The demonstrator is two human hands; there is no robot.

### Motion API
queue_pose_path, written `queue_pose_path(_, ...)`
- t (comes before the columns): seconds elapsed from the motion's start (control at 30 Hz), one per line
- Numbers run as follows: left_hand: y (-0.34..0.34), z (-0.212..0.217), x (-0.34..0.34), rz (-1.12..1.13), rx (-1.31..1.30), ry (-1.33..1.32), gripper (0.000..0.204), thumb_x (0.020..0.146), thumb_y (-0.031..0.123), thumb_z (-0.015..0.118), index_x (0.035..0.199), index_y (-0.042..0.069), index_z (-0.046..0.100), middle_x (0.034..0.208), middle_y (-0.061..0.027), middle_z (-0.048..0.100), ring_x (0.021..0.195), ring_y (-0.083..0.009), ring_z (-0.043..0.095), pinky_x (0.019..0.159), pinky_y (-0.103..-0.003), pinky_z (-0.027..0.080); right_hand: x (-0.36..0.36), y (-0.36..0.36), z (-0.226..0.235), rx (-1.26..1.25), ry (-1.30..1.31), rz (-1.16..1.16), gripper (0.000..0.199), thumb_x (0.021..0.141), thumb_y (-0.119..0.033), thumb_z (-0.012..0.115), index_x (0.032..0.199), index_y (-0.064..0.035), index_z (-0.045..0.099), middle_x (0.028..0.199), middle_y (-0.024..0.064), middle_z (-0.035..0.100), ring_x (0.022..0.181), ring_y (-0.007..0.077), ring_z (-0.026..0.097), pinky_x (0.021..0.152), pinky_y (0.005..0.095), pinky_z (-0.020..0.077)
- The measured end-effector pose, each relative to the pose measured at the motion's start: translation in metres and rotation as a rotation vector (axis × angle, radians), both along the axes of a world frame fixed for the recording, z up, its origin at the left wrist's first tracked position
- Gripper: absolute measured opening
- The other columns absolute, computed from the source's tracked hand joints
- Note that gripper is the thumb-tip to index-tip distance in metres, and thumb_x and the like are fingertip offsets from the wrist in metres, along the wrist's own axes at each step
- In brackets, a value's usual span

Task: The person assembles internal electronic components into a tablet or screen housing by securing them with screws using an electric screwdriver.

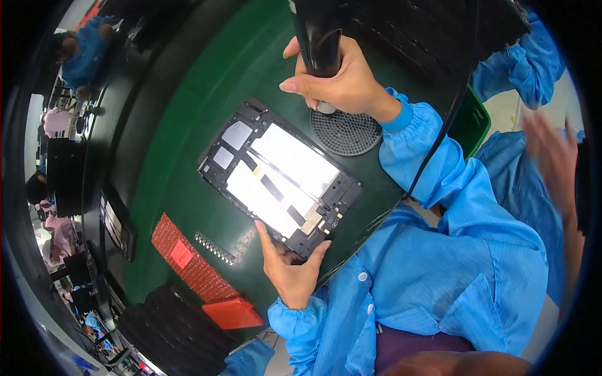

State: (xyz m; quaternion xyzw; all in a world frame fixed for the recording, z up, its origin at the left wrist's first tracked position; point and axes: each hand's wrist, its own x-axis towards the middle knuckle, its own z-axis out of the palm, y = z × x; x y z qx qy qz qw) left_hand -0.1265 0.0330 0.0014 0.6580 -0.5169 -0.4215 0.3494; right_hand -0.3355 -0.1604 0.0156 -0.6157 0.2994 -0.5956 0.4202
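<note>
An opened tablet lies on the green table, its silver-white battery panels, ribbon strips and circuit boards bare. Around its near corner my left hand grips the frame, thumb and forefinger on different edges. My right hand is wrapped round a black electric screwdriver, held upright. The tool's lower end is over a round black dish with a holed grid, beside the tablet's right edge. Whether the tip touches the dish cannot be made out, as the fingers cover part of it.
Left of the tablet lie a red bubble-wrap strip, a red packet and a row of small metal parts. Stacked black trays stand at the near left. A black cable crosses by my right sleeve. Another person's blurred hand is at right.
</note>
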Motion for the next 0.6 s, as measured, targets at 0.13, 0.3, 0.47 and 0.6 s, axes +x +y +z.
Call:
queue_pose_path(0.13, 0.0, -0.004, -0.003, -0.033, -0.128, -0.087, 0.1, 0.062, 0.002, 0.079, 0.139, -0.004, 0.015, 0.076, -0.0101, 0.061, 0.069, -0.0132, 0.062, 0.051, -0.022, 0.045, 0.0, 0.0, 0.0, 0.004, -0.003, 0.013, 0.03, 0.075, -0.004, 0.07, 0.097, -0.0015, 0.051, 0.057, 0.0017, 0.054, 0.045, 0.0086, 0.054, 0.045, 0.0229, 0.0445)
queue_pose_path(0.3, 0.006, -0.005, -0.005, 0.048, -0.116, -0.186, 0.088, 0.061, 0.01, 0.082, 0.132, -0.006, 0.033, 0.074, -0.0104, 0.062, 0.063, -0.0134, 0.061, 0.051, -0.022, 0.045, 0.0, 0.001, -0.003, 0.0, 0.004, -0.011, 0.027, 0.075, -0.004, 0.07, 0.094, -0.0018, 0.051, 0.057, 0.002, 0.054, 0.045, 0.0088, 0.054, 0.045, 0.0228, 0.0447)
queue_pose_path(0.47, 0.008, 0.002, -0.014, -0.025, -0.188, -0.629, 0.084, 0.058, 0.019, 0.084, 0.127, -0.003, 0.042, 0.11, -0.0228, 0.052, 0.095, -0.032, 0.054, 0.079, -0.038, 0.044, -0.004, 0.001, -0.006, 0.02, -0.019, 0.009, 0.031, 0.071, -0.001, 0.073, 0.094, -0.0017, 0.052, 0.062, 0.0037, 0.056, 0.048, 0.0088, 0.054, 0.044, 0.0218, 0.0417)
queue_pose_path(0.6, 0.012, -0.013, -0.014, -0.058, -0.39, -0.581, 0.088, 0.054, 0.016, 0.084, 0.13, 0.003, 0.04, 0.14, -0.0262, 0.023, 0.13, -0.042, 0.025, 0.105, -0.047, 0.023, 0.006, 0.001, -0.004, 0.029, -0.041, -0.013, 0.032, 0.071, -0.003, 0.074, 0.096, -0.0021, 0.055, 0.062, 0.0026, 0.056, 0.049, 0.0079, 0.054, 0.044, 0.021, 0.0413)
